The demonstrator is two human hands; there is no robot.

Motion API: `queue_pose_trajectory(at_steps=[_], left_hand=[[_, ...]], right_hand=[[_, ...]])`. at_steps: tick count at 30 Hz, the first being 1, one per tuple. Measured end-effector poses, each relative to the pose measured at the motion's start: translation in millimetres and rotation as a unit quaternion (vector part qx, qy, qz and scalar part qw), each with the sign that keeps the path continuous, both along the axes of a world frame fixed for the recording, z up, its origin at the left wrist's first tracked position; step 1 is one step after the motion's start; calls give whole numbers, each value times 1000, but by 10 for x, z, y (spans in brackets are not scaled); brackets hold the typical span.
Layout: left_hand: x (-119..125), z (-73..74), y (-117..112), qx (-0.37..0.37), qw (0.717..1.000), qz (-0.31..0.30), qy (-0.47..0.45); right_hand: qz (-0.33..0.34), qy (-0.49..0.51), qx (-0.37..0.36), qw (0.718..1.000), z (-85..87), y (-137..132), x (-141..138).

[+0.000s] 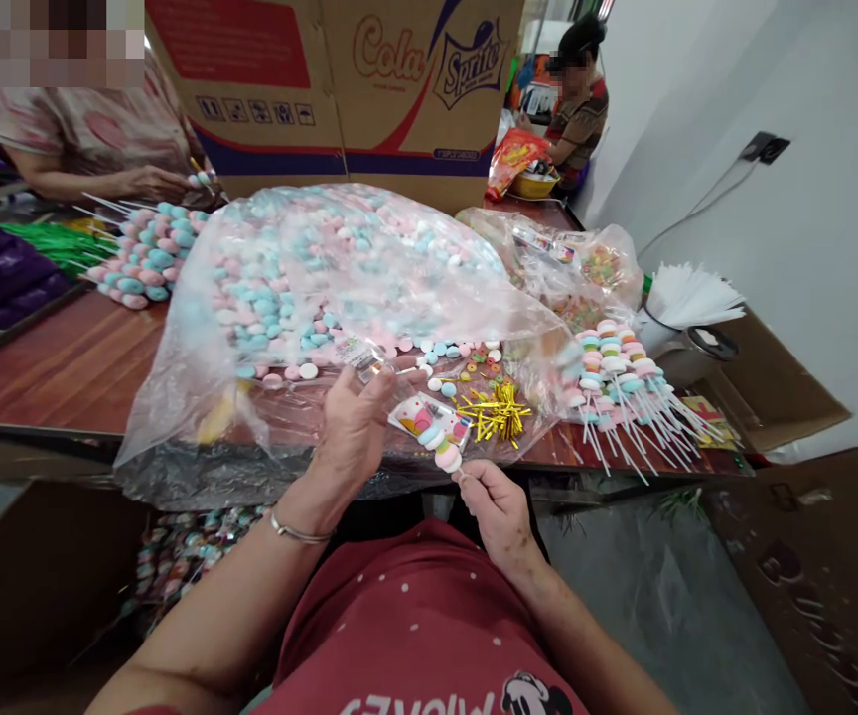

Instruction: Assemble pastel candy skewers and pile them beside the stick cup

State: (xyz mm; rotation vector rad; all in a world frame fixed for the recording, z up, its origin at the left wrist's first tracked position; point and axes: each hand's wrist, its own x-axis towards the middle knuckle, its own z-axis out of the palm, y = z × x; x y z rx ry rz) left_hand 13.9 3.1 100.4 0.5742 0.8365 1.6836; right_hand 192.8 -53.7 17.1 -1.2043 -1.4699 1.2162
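My right hand (500, 504) pinches the lower end of a candy skewer (444, 452), a short row of pastel pink, white and blue pieces. The stick itself is mostly hidden by my fingers. My left hand (351, 422) is raised to the left of it, its thumb and fingers closed on a small clear printed bag (361, 356). Between the hands lie more printed bags (415, 409) on the table. Gold twist ties (501, 415) are heaped just right of them. Loose pink, blue and white candies (440, 350) spill out behind.
A big clear plastic sack (355, 268) of candies covers the table's middle. Finished skewers lie right (615, 367) and left (150, 253). White sticks (693, 296) stand in a container at right. A large carton (340, 129) rises behind. Two other people work across the table.
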Motion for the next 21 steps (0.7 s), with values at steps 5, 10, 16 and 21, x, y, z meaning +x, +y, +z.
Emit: queue_pose_trajectory(at_steps=[5, 10, 16, 21], left_hand=[[115, -24, 127, -52, 994, -85, -47], [159, -124, 192, -71, 986, -103, -111], [181, -173, 223, -76, 983, -114, -119], [156, -202, 216, -120, 975, -134, -133]], right_hand=[[-2, -146, 181, 973, 38, 7, 6], [26, -59, 35, 997, 75, -61, -59], [103, 300, -256, 913, 160, -95, -230], [76, 206, -183, 958, 115, -34, -170]])
